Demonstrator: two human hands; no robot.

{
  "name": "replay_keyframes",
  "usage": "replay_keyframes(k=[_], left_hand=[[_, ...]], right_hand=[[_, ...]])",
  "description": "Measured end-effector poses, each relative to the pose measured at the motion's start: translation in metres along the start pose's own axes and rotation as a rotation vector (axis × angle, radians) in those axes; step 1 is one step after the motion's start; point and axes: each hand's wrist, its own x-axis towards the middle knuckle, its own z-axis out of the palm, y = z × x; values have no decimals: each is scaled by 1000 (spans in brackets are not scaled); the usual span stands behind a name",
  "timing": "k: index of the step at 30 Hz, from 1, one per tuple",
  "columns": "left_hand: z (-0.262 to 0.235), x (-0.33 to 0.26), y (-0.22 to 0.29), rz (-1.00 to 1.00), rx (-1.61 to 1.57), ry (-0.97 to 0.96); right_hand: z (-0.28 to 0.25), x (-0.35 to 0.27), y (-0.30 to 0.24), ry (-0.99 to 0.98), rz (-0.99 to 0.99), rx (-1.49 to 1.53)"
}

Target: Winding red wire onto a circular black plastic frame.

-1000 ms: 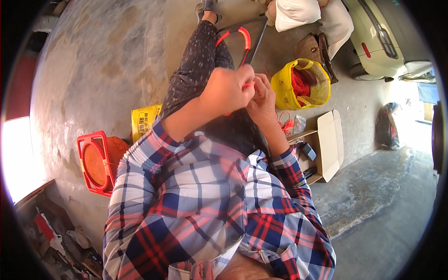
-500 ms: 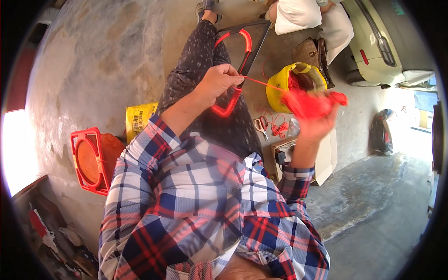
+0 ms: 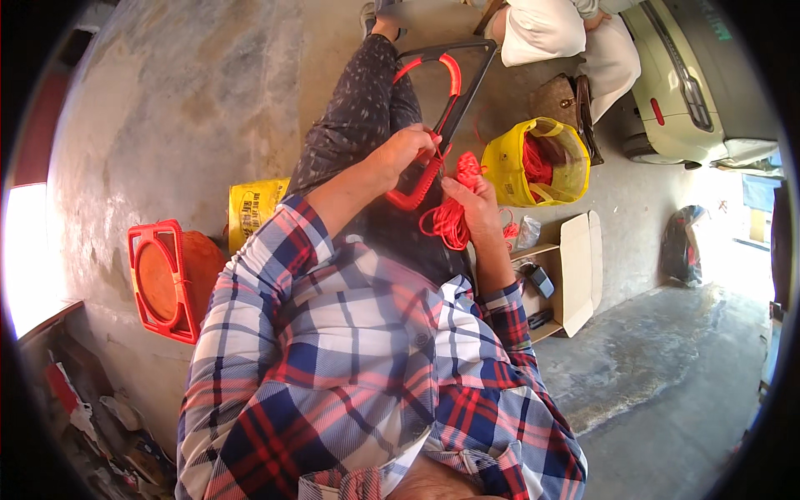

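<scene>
Across my legs lies a black frame [image 3: 472,90] with curved parts wrapped in red cord [image 3: 414,195]. My left hand [image 3: 407,152] is closed at the frame's wrapped side, thumb and fingers pinched on the red cord. Beside it, to the right, my right hand [image 3: 477,204] grips a bundle of red cord [image 3: 450,223], whose loops hang below the fingers and whose top sticks up above them. The two hands are close together, with the frame's lower corner between them. Exactly how the cord passes round the frame there is hidden by the fingers.
Right of the frame stands a yellow bucket-like bag [image 3: 508,162] with more red cord inside. Nearer are an open cardboard box [image 3: 575,267] and a clear plastic bag [image 3: 527,232]. A red stool [image 3: 162,283] and yellow bag [image 3: 254,208] stand left. Another person [image 3: 546,33] sits beyond a brown handbag [image 3: 557,98].
My right hand has swung in from the right with the cord bundle, down beside the frame. The stretched cord between the hands has slackened. The scissors on the floor are now hidden.
</scene>
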Motion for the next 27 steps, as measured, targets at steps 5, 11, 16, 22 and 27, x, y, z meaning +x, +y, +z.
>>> replay_keyframes(k=[5,11,16,22,27], left_hand=[[-9,7,-3,-49,-12,10],[-18,10,-1,-27,-50,-41],[-8,-15,18,151,-17,189],[57,-88,13,825,948,-185],[63,-103,41,207,-116,-290]], right_hand=[[-13,-11,-11,115,-20,94],[-35,-27,-2,104,-33,273],[-45,-22,-16,215,-92,222],[19,-38,-58,79,-504,-441],[36,-49,-39,-311,-203,242]])
